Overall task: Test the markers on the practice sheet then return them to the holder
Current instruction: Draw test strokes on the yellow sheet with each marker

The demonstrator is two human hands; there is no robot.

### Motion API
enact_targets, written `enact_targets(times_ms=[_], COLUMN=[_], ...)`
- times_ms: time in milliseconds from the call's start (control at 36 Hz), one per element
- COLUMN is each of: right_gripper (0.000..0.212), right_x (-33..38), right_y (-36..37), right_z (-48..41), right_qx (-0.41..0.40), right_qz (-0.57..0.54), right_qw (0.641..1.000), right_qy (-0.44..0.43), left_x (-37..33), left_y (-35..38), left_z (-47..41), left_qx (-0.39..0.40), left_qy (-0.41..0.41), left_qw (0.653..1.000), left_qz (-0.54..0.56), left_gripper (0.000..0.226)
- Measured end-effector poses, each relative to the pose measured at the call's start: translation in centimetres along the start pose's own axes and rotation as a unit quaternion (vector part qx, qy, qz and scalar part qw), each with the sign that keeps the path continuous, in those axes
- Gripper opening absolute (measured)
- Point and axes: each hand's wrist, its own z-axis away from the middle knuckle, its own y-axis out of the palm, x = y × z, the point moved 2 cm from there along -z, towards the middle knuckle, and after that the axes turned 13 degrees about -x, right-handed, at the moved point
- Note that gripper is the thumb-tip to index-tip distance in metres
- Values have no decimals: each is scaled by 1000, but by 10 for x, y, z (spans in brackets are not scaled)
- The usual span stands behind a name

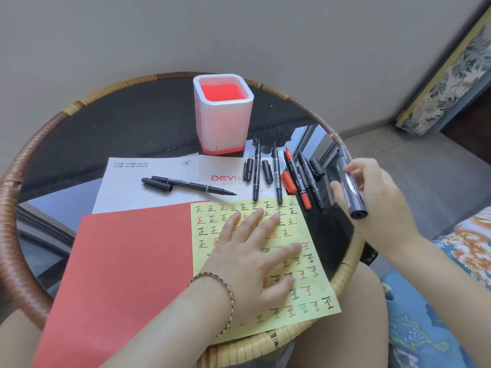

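My left hand (255, 251) lies flat with spread fingers on the yellow practice sheet (308, 282), which is covered in black and red characters. My right hand (377, 197) holds a thick dark marker (350, 187) above the table's right rim, its round end facing me. The white holder (223, 115) with a red inside stands at the back of the table and shows no markers in it. Several uncapped black markers (256, 171) and one red marker (297, 179) lie with loose caps between the holder and the sheet. Another black marker (191, 185) lies on the white paper.
A red sheet (127, 264) lies left of the yellow one, and a white printed paper (148, 171) sits behind it. The round glass table has a woven rattan rim (16, 235). My knees sit below the front edge. A patterned panel (451, 75) leans at the right.
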Motion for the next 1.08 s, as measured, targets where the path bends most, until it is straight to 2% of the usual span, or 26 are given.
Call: enact_targets(times_ms=[56,167,306,389,444,556,583,639,667,750,861,1083], right_gripper=[20,30,29,29,27,22,19,15,15,17,23,31], right_x=[-13,-27,-31,-32,-33,-43,-46,-53,-55,-57,-53,-52], right_y=[5,17,31,32,29,16,12,8,7,10,20,27], right_z=[-14,-31,-24,-21,-22,-29,-32,-37,-39,-46,-53,-63], right_qx=[17,50,80,81,72,45,45,59,70,114,176,194], right_qz=[63,157,182,174,155,101,98,103,106,123,162,162], right_qw=[997,984,976,977,983,993,992,987,983,972,955,930], right_qy=[-41,-60,-92,-94,-68,39,65,111,131,165,177,267], left_x=[2,1,0,-1,-2,0,-1,-2,-3,-1,-2,-2], left_y=[3,3,1,-1,-3,-2,-4,-6,-4,0,-4,-1], left_z=[2,2,1,1,-1,1,0,-2,-1,2,-1,1], left_qx=[-4,12,6,31,20,35,60,59,31,20,16,40], left_qy=[1,4,7,-6,2,0,-16,-24,-11,-2,-6,-4], left_qw=[1000,1000,1000,999,1000,999,998,998,999,1000,1000,999], left_qz=[17,13,7,10,4,-9,-4,4,1,6,-8,-1], left_gripper=[54,54,53,56,56,48,46,46,49,56,52,57])
